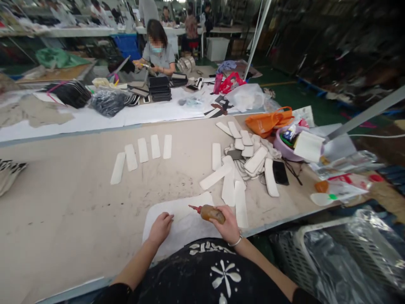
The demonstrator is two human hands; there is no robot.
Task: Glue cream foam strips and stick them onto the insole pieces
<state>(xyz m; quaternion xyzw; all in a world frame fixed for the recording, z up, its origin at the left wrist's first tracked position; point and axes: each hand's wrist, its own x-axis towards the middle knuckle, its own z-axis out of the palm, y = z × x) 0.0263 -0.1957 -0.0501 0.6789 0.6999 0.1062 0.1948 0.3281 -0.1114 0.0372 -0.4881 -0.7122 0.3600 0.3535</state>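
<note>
A row of five white strips (142, 154) lay on the table (63, 211). Nearer the person, the left hand (160, 228) rested on a white sheet (183, 211), fingers loosely bent, gripping nothing. The right hand (229, 228) was closed around a brown glue bottle (211, 213), its red nozzle pointing left over the sheet. Beyond lay a pile of strips (243, 164) and a black phone (280, 172).

Black flower-print top (190, 276), silver wrist bangle (236, 242)
</note>
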